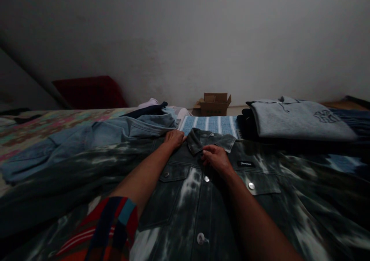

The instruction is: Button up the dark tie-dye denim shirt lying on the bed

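Dark tie-dyed denim jacket [202, 199] spread flat, front side up, across the bed [34, 128], filling the near and middle field; buttoned placket running down the centre, metal buttons visible, flap pockets on both chest sides, small dark label on the right chest. Left hand [174, 138] placed palm down at the left shoulder seam, just beside the collar [208, 139], fingers curled loosely onto the cloth; grip closure on fabric not determinable from this angle. Right hand [216, 158] resting just below the collar at the top of the placket, fingers bent and drawn together on the denim near the top button; pinch of the cloth likely but not confirmable, fingertips hidden under the knuckles. Red, blue and white striped sleeve [110, 230] on the left arm, low in view. Light blue denim garment [95, 138] lying partly under and beside the jacket on the left. Blue and white striped cloth [212, 124] just behind the collar. Folded grey sweatshirt [300, 120] with dark emblem on the right, on top of dark clothing. Open cardboard box [214, 104] against the wall beyond the bed. Dark red cushion [89, 92] at far left. Lighting dim throughout.
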`<state>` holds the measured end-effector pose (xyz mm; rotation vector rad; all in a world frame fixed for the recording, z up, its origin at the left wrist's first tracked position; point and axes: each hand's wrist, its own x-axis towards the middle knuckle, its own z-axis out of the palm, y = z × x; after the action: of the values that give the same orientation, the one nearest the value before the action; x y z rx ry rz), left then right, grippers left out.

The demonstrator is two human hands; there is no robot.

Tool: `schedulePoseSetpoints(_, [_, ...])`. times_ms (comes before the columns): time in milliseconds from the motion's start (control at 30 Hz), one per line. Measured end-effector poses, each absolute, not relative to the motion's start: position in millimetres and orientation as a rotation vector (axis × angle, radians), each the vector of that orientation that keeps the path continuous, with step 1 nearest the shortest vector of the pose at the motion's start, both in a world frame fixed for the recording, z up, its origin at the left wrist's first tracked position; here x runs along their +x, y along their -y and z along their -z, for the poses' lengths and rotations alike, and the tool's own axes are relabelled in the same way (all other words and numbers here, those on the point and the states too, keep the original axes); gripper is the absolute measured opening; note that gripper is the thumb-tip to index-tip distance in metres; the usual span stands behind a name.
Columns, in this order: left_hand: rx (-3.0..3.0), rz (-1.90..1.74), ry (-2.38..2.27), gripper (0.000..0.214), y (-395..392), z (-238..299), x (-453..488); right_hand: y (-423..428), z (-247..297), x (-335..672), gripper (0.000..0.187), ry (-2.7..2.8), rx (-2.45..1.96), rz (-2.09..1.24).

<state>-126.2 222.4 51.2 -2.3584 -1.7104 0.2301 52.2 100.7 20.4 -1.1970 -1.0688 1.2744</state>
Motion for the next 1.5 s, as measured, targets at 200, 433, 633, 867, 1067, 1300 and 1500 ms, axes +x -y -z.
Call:
schedulePoseSetpoints(200, [-2.329,-0.206,1.737,0.045,-221.9,-50.9,-128.7,-101.2,-17.2,52.3,0.013,1.067,-1.191,-1.278])
schedulePoseSetpoints(433, [-2.348,-0.141,1.672,0.029,-213.2,-53.6,-119.0,-102.9,-14.0,50.9,0.013,1.063,-1.182,-1.265])
schedulePoseSetpoints(633, [-2.458,-0.02,1.516,0.035,-197.7,-63.0,-103.7,-103.8,-12.6,50.7,0.012,1.067,-1.185,-1.26])
schedulePoseSetpoints(867, [-2.509,0.04,1.62,0.037,-199.7,-48.6,-85.9,-102.8,-13.5,51.0,0.011,1.086,-1.18,-1.255])
schedulePoseSetpoints(1067, [-2.482,0.08,1.794,0.041,-210.4,-40.4,-80.2,-103.8,-13.4,51.1,0.009,1.079,-1.179,-1.264])
schedulePoseSetpoints(1300, [-2.467,0.208,1.919,0.046,-208.2,-42.4,-78.5,-105.2,-10.9,51.1,0.012,1.085,-1.16,-1.261])
schedulePoseSetpoints(1500, [-2.436,0.434,2.006,0.059,-207.1,-41.8,-81.4,-103.3,-15.4,51.1,0.012,1.087,-1.164,-1.275])
